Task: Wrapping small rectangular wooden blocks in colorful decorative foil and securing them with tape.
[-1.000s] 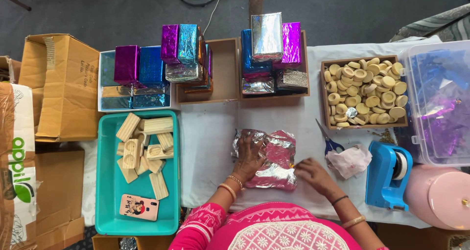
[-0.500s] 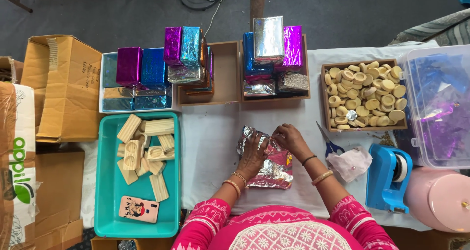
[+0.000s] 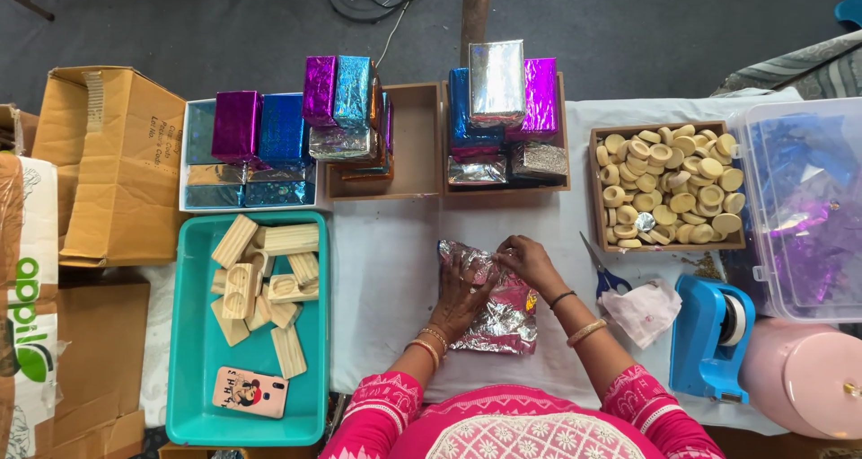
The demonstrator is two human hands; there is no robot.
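Teal tray [image 3: 193,333] of wooden blocks [image 3: 265,284] sat at 9 o'clock; blue tape dispenser [image 3: 709,333] and scissors [image 3: 603,275] at 3 o'clock.

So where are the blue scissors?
In the head view the blue-handled scissors lie on the white table, to the right of the person's right hand, just below the wooden box of round pieces and beside the blue tape dispenser.

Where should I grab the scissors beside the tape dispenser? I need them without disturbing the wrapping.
Take the scissors by the blue handle loops, coming from the near table edge. The blades point away toward the wooden box of discs, and the loops lie bare beside the crumpled cloth.
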